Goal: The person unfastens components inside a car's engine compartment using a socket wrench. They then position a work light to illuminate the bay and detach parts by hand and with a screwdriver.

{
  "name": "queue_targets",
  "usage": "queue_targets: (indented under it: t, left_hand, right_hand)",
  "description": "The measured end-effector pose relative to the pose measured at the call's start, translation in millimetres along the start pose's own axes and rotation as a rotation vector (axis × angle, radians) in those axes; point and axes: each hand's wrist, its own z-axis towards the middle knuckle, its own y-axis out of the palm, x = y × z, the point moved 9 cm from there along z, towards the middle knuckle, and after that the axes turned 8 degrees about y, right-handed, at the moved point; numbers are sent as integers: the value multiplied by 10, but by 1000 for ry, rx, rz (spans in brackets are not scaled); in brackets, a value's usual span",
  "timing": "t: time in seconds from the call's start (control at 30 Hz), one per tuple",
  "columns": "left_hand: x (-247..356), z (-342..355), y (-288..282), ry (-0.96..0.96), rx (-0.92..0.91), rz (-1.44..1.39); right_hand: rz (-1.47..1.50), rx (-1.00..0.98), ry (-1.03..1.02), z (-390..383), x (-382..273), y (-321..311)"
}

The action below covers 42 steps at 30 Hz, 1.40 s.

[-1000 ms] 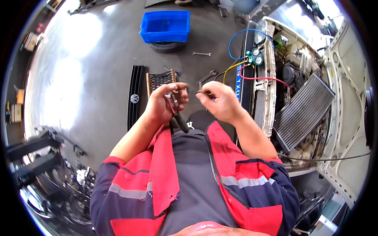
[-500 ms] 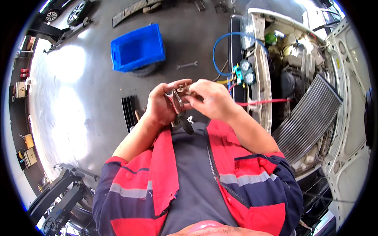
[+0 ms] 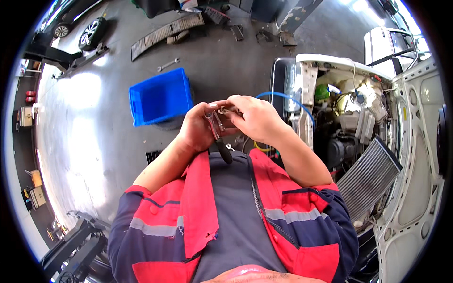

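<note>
— Two hands meet at chest height in the head view, well above the workshop floor (image 3: 94,141). Where are the pliers?

— In the left hand (image 3: 198,129): its fingers are clenched around the pliers (image 3: 218,134), long axis running from the dark handles low near the chest up to the metal nose.

— And the right hand (image 3: 252,118)?

— Its fingers pinch a small metal part (image 3: 223,111) right at the nose, touching it from the right side. A blue bin (image 3: 160,96) sits on the floor beyond.

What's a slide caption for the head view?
Left hand grips pliers while right hand pinches a small metal part, above a blue bin.
</note>
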Motion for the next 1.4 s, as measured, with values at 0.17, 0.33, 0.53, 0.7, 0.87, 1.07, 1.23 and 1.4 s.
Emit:
queue_targets:
  t: [0.17,0.33,0.53,0.7,0.87,1.07,1.23,1.4]
  left_hand:
    - [669,971,30,-47,-76,-42]
    - [1269,1825,261,-125,-131,4]
    - [1752,3081,359,-236,-157,50]
    - [2157,4207,321,-259,-57,257]
    - [2828,5335,602,-154,-3,401]
    - [3666,6418,841,37,86,545]
    - [4178,7237,903,61,89,543]
    - [4694,8242,881,24,-25,831]
  right_hand:
    - [112,147,38,914,326,-392]
    - [30,227,34,1795,601,-731]
    - [-44,332,97,2765,1193,-1172]
    - [26,384,88,3710,1896,-1541]
    - [107,516,118,4729,2535,-2179]
    - [10,628,30,5845,2821,-3037]
    - [-5,641,35,6623,3154,-3291]
    - [379,547,321,7345,3851,-3419]
